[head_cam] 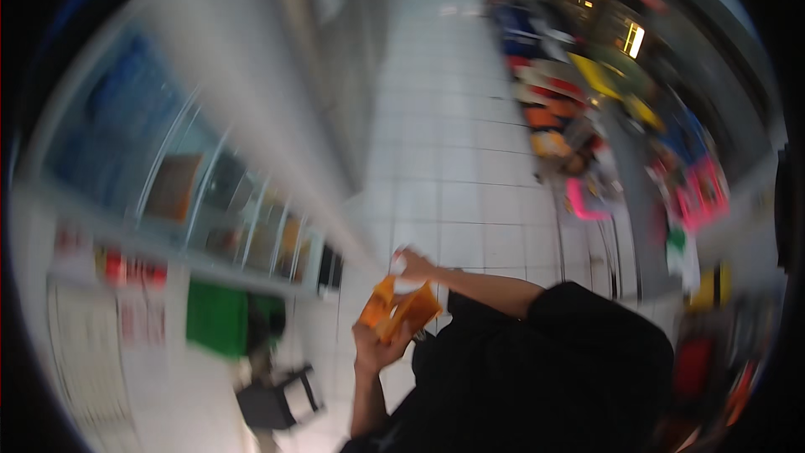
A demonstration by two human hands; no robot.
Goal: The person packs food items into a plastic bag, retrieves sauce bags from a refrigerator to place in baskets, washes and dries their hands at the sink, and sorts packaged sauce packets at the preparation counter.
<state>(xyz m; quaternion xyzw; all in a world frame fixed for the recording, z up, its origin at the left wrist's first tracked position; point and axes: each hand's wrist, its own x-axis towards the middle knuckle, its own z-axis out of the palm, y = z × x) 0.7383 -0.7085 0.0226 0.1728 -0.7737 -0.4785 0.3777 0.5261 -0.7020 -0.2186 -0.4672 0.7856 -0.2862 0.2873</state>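
My left hand (378, 347) grips an orange open-topped container or packet (412, 313) from below, with the thumb and fingers around its lower edge. Just beyond its upper rim is my right hand (415, 264), the fingers curled. A small patch of red and white shows at those fingertips, too blurred to tell what it is or whether it is held. Close to the left of both hands stands a cabinet with wire shelves (255, 226), with a wide pale panel (251, 75) slanting above it.
White floor tiles (440, 138) run along the aisle ahead. On the right, mixed goods (553, 113) and a pink basket (704, 192) line a grey counter. A green box or cloth (217, 318) and a black stool-like object (270, 399) lie to the lower left.
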